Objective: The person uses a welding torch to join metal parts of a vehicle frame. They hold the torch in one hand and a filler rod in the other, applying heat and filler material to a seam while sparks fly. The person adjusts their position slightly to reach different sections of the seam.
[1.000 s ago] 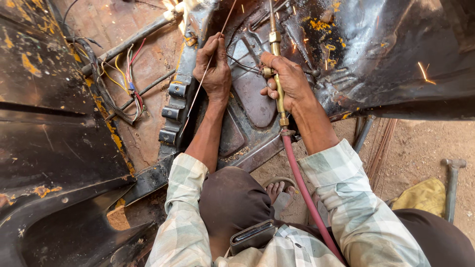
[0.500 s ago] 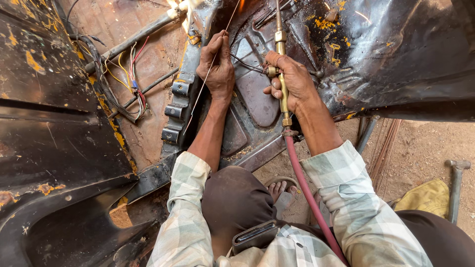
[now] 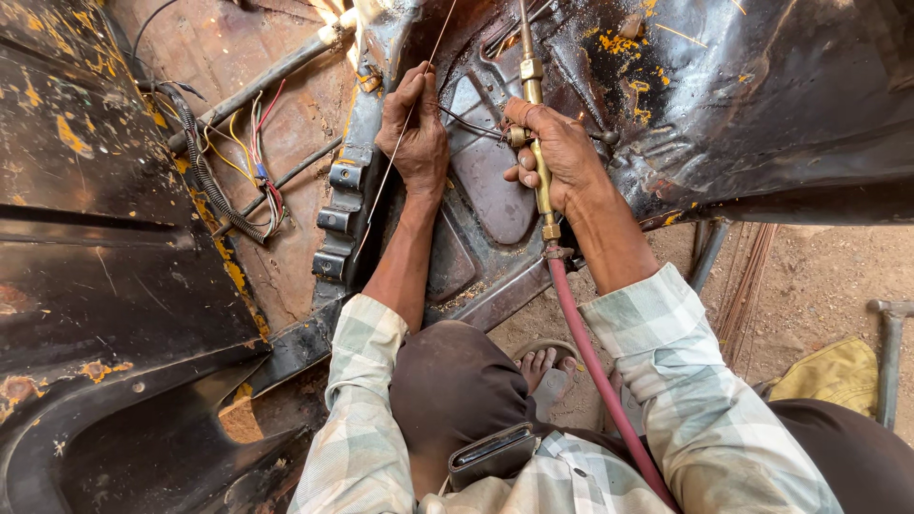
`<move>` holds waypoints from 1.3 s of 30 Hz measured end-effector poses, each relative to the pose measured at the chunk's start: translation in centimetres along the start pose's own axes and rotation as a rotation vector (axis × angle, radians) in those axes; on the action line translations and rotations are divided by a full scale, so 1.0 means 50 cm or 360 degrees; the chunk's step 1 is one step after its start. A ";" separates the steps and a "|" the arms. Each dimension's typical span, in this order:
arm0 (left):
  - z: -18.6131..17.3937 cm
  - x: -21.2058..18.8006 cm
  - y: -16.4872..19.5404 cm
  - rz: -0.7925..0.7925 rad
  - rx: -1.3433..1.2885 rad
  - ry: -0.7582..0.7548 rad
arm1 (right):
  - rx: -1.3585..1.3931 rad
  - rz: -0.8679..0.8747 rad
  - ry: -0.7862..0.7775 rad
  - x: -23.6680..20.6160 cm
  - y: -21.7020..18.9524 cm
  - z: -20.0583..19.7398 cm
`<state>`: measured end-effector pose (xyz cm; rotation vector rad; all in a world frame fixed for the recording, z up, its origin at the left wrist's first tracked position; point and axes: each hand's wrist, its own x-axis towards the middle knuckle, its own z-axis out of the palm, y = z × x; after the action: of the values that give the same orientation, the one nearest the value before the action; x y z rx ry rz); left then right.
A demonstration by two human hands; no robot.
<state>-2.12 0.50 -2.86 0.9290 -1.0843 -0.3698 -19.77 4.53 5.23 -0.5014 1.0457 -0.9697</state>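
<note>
The left hand (image 3: 416, 133) is pinching a thin filler rod (image 3: 400, 143) between thumb and curled fingers, the rod running up past the top edge and down along the forearm. The right hand (image 3: 557, 157) is closing its fingers around the brass torch (image 3: 539, 143), with the thumb resting near the small valve on its side. The torch tip is reaching upward out of view, so a flame cannot be made out now.

Compared with a second ago, both hands are sitting in nearly the same place on the dark metal panel (image 3: 762, 105); the bright glare at the top of the panel is fading from view as the head is tilting slightly, and the rod is angling a little more upright. Judging from this, the work at the seam appears to be holding steady rather than moving along.

From the torch base a red hose (image 3: 595, 371) is trailing down between the checked sleeves. To the left, a bundle of coloured wires (image 3: 252, 152) is lying over rusty sheet metal. A bare foot in a sandal (image 3: 547, 366) is showing on the sandy ground, and a yellow cloth (image 3: 828, 376) is lying at the right.
</note>
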 end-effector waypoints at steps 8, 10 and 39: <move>-0.001 0.003 -0.003 0.0014 0.0038 0.0007 | -0.0031 0.0011 -0.0004 -0.005 0.003 -0.004; 0.000 0.002 -0.005 -0.0018 -0.0031 -0.0007 | -0.0010 0.0012 -0.0010 -0.007 0.002 -0.005; -0.002 0.018 -0.005 -0.0001 -0.0025 -0.0013 | 0.0011 -0.0019 -0.0028 0.008 0.000 0.007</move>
<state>-1.58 -0.22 -2.56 0.9149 -1.0873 -0.3824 -19.42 4.17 5.18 -0.5101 1.0245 -0.9776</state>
